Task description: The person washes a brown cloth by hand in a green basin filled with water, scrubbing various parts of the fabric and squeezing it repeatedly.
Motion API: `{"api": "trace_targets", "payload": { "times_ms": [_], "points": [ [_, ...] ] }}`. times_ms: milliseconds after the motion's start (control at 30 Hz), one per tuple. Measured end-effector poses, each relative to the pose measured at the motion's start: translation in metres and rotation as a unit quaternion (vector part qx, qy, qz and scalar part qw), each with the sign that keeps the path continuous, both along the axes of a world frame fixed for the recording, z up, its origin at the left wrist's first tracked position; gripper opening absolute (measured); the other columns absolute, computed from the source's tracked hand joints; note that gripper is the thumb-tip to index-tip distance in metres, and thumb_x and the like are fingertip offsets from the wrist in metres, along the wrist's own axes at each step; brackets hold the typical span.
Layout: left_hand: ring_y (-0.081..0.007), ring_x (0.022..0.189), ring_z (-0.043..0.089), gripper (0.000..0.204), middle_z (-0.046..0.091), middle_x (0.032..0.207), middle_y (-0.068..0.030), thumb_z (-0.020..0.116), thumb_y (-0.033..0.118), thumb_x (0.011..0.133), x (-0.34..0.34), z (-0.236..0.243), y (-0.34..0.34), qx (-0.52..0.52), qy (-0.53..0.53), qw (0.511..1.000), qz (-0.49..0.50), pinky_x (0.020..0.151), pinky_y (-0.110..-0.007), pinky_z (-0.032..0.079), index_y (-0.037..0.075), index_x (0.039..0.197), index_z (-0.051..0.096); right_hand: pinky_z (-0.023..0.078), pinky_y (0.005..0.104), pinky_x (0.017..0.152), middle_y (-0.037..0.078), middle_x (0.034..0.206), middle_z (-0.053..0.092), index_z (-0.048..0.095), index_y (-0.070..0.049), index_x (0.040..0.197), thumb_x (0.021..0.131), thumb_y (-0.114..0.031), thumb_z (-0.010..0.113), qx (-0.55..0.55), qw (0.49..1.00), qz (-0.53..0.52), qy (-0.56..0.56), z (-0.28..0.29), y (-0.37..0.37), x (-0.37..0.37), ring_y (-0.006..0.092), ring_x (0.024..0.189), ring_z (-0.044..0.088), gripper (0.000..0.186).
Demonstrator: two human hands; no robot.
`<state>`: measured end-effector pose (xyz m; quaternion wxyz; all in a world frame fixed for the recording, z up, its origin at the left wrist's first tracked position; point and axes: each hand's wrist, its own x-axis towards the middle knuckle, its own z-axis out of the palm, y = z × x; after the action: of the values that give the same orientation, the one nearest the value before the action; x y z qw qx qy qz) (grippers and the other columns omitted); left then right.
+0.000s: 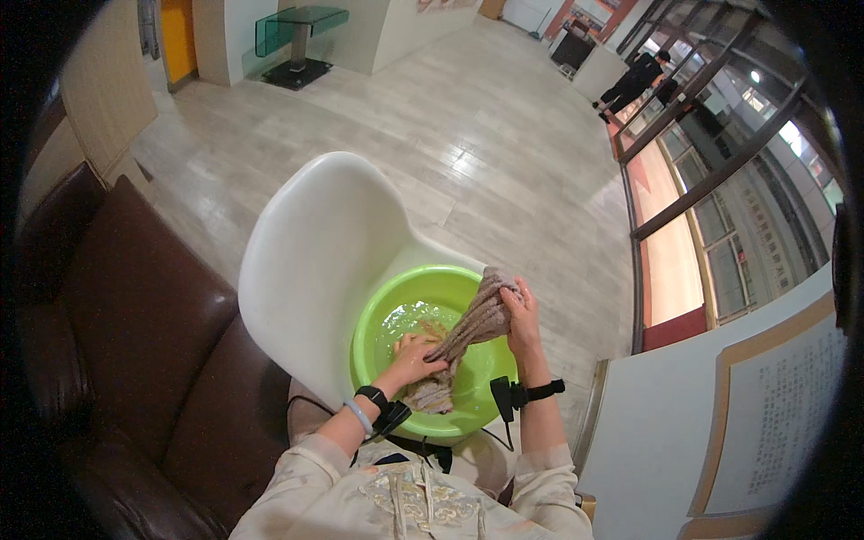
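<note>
Cloth (484, 317) | left grip (412, 362), right grip (524, 326) clasping it | green basin (493, 364): water (407, 319), depth unclear

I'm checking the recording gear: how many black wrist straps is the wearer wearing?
2: one strap just behind the left hand, beside a pale bracelet; another strap behind the right hand. Sleeves could hide more.

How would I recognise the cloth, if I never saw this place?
Find the white chair, then the green basin on it. The left hand and right hand hold the cloth there: greyish-brown and crumpled, unlike the smooth basin.
</note>
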<state>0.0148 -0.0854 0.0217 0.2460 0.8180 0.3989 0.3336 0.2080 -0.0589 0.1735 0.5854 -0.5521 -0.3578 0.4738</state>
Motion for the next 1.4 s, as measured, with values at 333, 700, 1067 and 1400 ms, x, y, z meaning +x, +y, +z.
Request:
{"api": "trace_targets", "payload": {
  "times_ms": [333,700,1067,1400],
  "points": [
    [-0.0366,0.08,0.059,0.043,0.059,0.085,-0.0227,0.058,0.037,0.082,0.0,-0.007,0.017,-0.296,-0.032,0.924,0.242,0.071,-0.044,0.046,-0.003,0.097,0.054,0.046,0.0382,0.072,0.017,0.095,0.06,0.047,0.0,0.114,0.08,-0.023,0.06,-0.183,0.895,-0.027,-0.407,-0.146,-0.025,0.037,0.0284,0.086,0.059,0.043],
    [-0.0406,0.099,0.053,0.052,0.053,0.11,-0.0234,0.06,0.032,0.08,0.006,-0.014,0.011,-0.25,-0.024,0.955,0.159,0.084,-0.047,0.043,0.001,0.118,0.043,0.046,0.0514,0.073,0.024,0.098,0.058,0.048,-0.01,0.11,0.078,-0.031,0.06,-0.084,0.747,0.125,-0.648,-0.217,-0.017,0.021,0.0424,0.085,0.058,0.04],
    [-0.0391,0.098,0.054,0.035,0.056,0.102,-0.0222,0.059,0.025,0.081,0.0,-0.029,0.011,-0.284,-0.011,0.939,0.194,0.081,-0.046,0.044,0.005,0.108,0.051,0.039,0.0548,0.076,0.021,0.116,0.047,0.05,-0.002,0.104,0.074,-0.019,0.06,-0.042,0.666,0.155,-0.728,-0.152,-0.009,-0.013,0.0424,0.101,0.051,0.036],
    [-0.0382,0.092,0.057,0.039,0.059,0.098,-0.0204,0.061,0.033,0.079,-0.005,-0.008,0.009,-0.308,0.043,0.925,0.22,0.078,-0.046,0.045,0.004,0.104,0.055,0.046,0.0481,0.069,0.021,0.085,0.062,0.052,-0.003,0.102,0.078,-0.017,0.054,-0.052,0.704,0.089,-0.703,-0.18,-0.02,-0.021,0.0356,0.075,0.061,0.028]
  ]
}}
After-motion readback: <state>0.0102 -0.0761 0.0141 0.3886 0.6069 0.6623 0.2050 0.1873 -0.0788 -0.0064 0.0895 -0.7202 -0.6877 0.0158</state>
